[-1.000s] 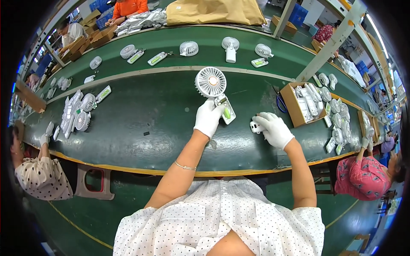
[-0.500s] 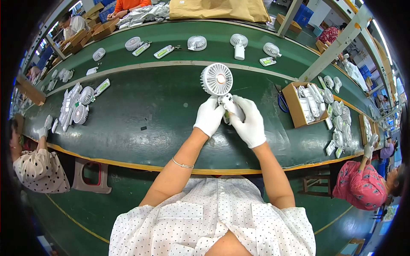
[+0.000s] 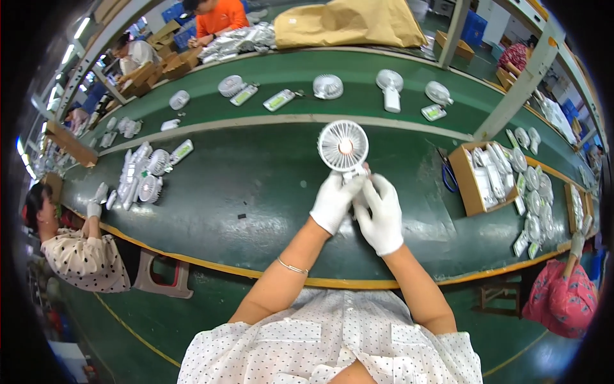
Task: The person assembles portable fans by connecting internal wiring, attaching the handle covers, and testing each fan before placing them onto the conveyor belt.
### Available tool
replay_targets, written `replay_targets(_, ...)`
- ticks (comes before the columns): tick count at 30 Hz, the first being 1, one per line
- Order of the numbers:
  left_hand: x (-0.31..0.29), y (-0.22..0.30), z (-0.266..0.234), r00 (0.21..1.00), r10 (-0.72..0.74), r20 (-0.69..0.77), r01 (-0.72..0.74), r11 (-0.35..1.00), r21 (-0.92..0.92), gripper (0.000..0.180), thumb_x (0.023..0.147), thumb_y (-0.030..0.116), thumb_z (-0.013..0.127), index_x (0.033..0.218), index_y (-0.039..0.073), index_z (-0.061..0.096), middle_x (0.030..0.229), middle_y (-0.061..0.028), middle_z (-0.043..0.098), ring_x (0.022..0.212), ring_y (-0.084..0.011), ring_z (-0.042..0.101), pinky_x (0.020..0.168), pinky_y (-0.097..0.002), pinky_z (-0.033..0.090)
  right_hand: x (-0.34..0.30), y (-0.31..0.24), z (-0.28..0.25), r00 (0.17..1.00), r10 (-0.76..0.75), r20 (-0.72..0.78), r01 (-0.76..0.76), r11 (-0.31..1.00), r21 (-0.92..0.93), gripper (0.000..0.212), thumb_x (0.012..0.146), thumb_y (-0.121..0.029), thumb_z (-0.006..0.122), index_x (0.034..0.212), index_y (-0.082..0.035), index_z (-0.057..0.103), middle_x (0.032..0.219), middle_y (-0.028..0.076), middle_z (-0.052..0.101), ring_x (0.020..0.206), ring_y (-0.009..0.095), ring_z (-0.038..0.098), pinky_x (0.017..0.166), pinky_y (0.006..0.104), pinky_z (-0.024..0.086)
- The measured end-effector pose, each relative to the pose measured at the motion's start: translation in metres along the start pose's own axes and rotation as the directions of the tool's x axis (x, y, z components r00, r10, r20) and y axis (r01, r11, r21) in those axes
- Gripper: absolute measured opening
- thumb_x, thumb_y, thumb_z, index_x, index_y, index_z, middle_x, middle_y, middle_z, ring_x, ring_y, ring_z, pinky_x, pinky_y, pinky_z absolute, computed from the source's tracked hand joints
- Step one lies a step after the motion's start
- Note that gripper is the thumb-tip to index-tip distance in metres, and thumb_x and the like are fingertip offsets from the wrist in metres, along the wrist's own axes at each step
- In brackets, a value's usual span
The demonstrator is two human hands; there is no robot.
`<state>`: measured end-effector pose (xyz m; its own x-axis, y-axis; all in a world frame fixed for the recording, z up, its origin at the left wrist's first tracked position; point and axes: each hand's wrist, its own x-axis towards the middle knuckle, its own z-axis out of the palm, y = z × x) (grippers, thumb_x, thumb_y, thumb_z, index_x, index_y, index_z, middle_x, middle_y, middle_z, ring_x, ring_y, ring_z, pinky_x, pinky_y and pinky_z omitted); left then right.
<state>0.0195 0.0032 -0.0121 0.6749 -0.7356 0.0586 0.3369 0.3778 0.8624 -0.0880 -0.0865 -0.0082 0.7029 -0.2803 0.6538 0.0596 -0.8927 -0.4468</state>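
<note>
A white handheld fan (image 3: 343,148) stands upright in front of me, its round grille facing me with a copper-toned centre. Just below the grille, my left hand (image 3: 334,203), in a white glove, closes round the neck. My right hand (image 3: 382,216), gloved too, grips the handle from the right. The gloves cover most of the handle, so its lower part is hidden.
Fan parts (image 3: 148,173) lie piled at the left. On the right are a cardboard box (image 3: 469,192) of white casings, blue-handled scissors (image 3: 448,176) and more fans (image 3: 536,195). Further fan units line the green belt (image 3: 358,61) beyond. Co-workers sit at both sides.
The view has shifted, so the bench sits lower and further right. The fan's head has turned to face me more squarely. My right fingers have drawn in closer round the handle.
</note>
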Motion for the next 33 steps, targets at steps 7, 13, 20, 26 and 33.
replay_targets(7,-0.004,0.002,-0.010,0.998,0.047,0.038,-0.051,0.992,0.118,0.042,0.095,0.028,0.068,0.121,-0.004,0.058,0.115,-0.0108,0.065,0.106,-0.0191,0.063,0.096,-0.0337,0.049,-0.010,0.019,0.001,0.856,0.477,0.202,-0.483,0.594,0.643,0.034,0.087,-0.003,0.060,0.120,0.003,0.060,0.123,0.013,0.061,0.103,0.018,0.063,0.091,0.0306,0.050)
replay_targets(13,-0.003,0.016,-0.012,0.991,0.039,0.127,-0.064,0.979,0.195,0.056,0.091,0.040,0.072,0.124,-0.003,0.058,0.118,-0.0123,0.066,0.109,-0.0207,0.063,0.097,-0.0357,0.050,0.013,0.014,-0.021,0.721,0.435,0.539,-0.689,0.531,0.493,0.031,0.086,-0.015,0.063,0.110,0.004,0.063,0.099,0.012,0.067,0.086,0.017,0.063,0.077,0.0301,0.051)
replay_targets(20,-0.002,0.012,-0.013,0.979,-0.050,0.197,0.007,0.976,0.216,0.059,0.091,0.040,0.071,0.128,-0.004,0.056,0.118,-0.0143,0.066,0.109,-0.0233,0.064,0.098,-0.0373,0.051,0.009,0.015,-0.021,0.640,0.425,0.640,-0.745,0.547,0.381,0.026,0.085,-0.017,0.063,0.100,0.004,0.064,0.083,0.008,0.068,0.069,0.013,0.063,0.061,0.0271,0.052)
replay_targets(26,-0.010,0.010,-0.007,0.989,-0.020,0.143,-0.007,0.983,0.184,0.046,0.092,0.036,0.070,0.119,-0.002,0.065,0.106,-0.0087,0.070,0.097,-0.0178,0.066,0.087,-0.0321,0.053,0.004,0.012,-0.022,0.616,0.434,0.657,-0.778,0.465,0.423,0.024,0.087,-0.016,0.064,0.101,0.003,0.065,0.085,0.009,0.069,0.066,0.013,0.063,0.054,0.0255,0.051)
replay_targets(33,-0.008,0.012,-0.004,0.981,-0.027,0.192,-0.060,0.899,0.435,0.053,0.093,0.043,0.067,0.118,-0.003,0.065,0.106,-0.0106,0.072,0.098,-0.0173,0.067,0.088,-0.0315,0.052,0.008,0.006,-0.026,0.539,0.452,0.711,-0.832,0.415,0.368,0.019,0.088,-0.016,0.064,0.097,0.001,0.067,0.073,0.008,0.068,0.046,0.010,0.053,0.042,0.0242,0.041)
